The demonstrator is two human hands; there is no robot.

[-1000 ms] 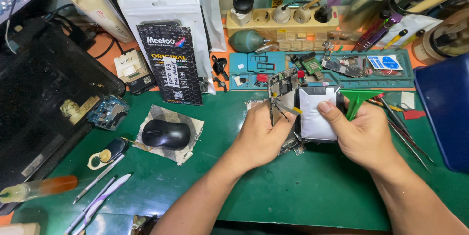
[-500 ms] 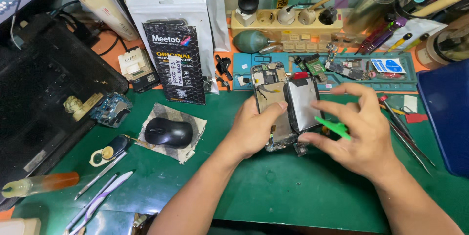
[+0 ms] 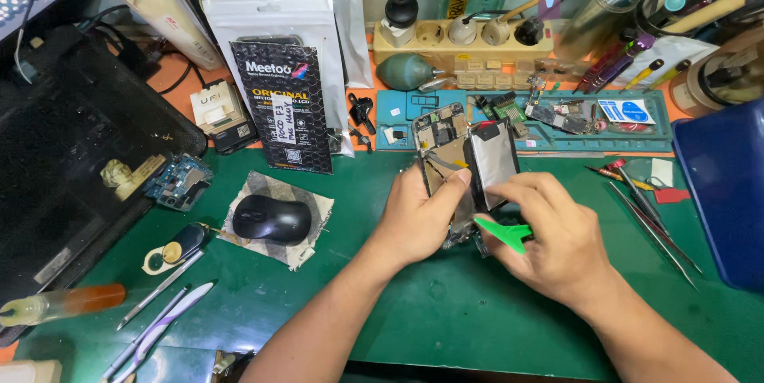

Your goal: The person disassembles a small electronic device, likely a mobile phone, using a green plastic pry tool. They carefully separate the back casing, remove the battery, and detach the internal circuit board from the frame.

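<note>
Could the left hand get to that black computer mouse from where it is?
Probably yes: the mouse lies uncovered beside the left hand with bare green mat between, though that hand is gripping the opened phone.

Bright, even overhead light; sharp focus.

Black packet (image 3: 285, 108) leans against white pouches (image 3: 274, 13), perhaps sealed.
</note>
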